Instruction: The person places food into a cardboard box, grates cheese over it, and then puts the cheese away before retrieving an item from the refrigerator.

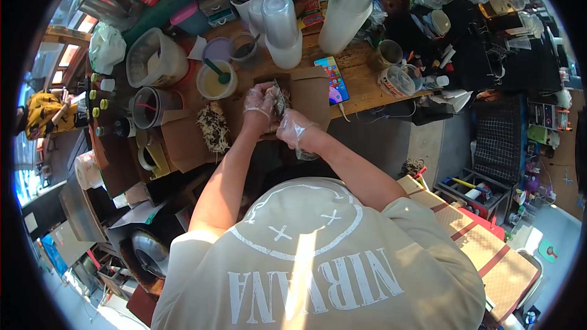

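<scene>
Both hands wear thin clear plastic gloves and meet over a brown paper box (309, 95) on the wooden counter (361, 67). My left hand (258, 102) and my right hand (292, 127) together grip a small dark wrapped bundle (279, 99) held just above the box. A pile of shredded noodle-like food (214, 129) lies on brown paper to the left of the hands.
A smartphone (333, 79) lies right of the box. Stacks of clear plastic cups (282, 27), a tub with pale sauce and green spoon (216, 79), a white bucket (156, 58) and jars crowd the counter. Crates and a patterned mat (489, 250) sit on the floor at right.
</scene>
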A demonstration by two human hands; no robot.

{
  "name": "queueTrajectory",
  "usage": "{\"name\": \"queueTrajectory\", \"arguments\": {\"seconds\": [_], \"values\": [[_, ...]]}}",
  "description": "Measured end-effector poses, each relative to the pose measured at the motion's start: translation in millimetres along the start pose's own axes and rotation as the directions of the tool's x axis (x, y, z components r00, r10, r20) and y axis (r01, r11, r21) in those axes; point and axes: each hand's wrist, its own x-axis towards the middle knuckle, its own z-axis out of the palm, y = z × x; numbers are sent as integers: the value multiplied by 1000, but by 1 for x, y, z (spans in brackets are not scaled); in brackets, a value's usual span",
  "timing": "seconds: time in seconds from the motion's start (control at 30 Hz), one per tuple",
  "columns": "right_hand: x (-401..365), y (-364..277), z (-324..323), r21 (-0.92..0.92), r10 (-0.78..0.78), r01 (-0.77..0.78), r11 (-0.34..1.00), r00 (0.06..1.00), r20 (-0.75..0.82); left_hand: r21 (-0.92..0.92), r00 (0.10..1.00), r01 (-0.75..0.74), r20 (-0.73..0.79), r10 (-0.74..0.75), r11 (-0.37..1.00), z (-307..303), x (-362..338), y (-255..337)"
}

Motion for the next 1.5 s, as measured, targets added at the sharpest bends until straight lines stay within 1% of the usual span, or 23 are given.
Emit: {"name": "queueTrajectory", "arguments": {"seconds": [0.03,0.1,0.17,0.2,0.27,0.3,0.43,0.5,0.53,0.6,0.7,0.83,0.93,1.0,1.03,1.13,1.2,1.23,1.27,1.33,1.37,1.43,1.5], "values": [[0,2,2,6,1,-1,1000,1000,-1,-5,998,53,-28,-54,999,-1,3,3],[1,11,5,227,-94,86,970,995,25,-9,993,107,-46,-107,994,-8,-1,7],[9,15,5,241,-60,53,969,998,19,186,999,-43,33,37,982,-19,-18,10],[13,16,5,256,-26,20,967,999,19,184,998,-52,44,44,982,-17,-31,14],[14,10,7,298,-34,30,954,999,10,110,988,-86,136,71,990,-14,-57,23],[14,9,8,331,-44,36,943,999,17,-95,994,20,109,-10,995,-3,-53,-15],[18,17,10,352,-8,16,936,1000,-24,-69,997,-60,40,63,996,4,-35,-35],[22,24,7,281,-25,15,960,999,33,65,997,-73,10,72,995,5,-26,-33],[20,21,6,280,-25,14,960,999,33,64,997,-72,10,72,995,5,-24,-28],[15,16,4,311,-38,32,950,999,14,199,985,-165,-16,171,966,3,-20,-18],[17,20,3,357,-71,52,933,997,41,318,971,-216,-33,238,923,1,-15,-4],[7,14,-1,301,-104,86,950,994,45,348,967,-231,-23,255,909,1,-6,-2],[6,14,2,314,-109,91,945,993,39,367,978,-178,-34,204,913,0,-4,3],[11,16,6,316,-81,72,946,997,15,247,992,-109,-37,122,963,-2,-4,1],[16,20,9,318,-80,69,946,997,22,251,992,-103,-39,117,963,-4,-8,-4],[25,23,15,314,-39,27,949,999,31,283,981,-159,-60,183,946,-10,-30,-11],[18,11,17,422,2,-10,906,1000,19,121,986,-159,-28,164,980,-11,-55,-7],[13,8,20,430,6,-13,903,1000,18,-18,989,-140,-53,139,990,-9,-59,-12],[9,7,23,370,14,-16,929,1000,10,-17,990,-137,-47,136,990,-8,-61,-18],[6,10,27,306,24,-24,952,1000,3,-306,996,-46,-81,22,951,-4,-64,-20],[7,14,29,321,22,-28,947,999,24,-307,997,-42,-81,18,951,-5,-63,-17],[6,18,31,334,22,-36,942,999,48,9,985,-50,-167,50,999,-8,-59,-11],[6,21,30,312,-28,5,950,997,67,-20,985,-45,-168,41,999,-5,-52,-19]]}}
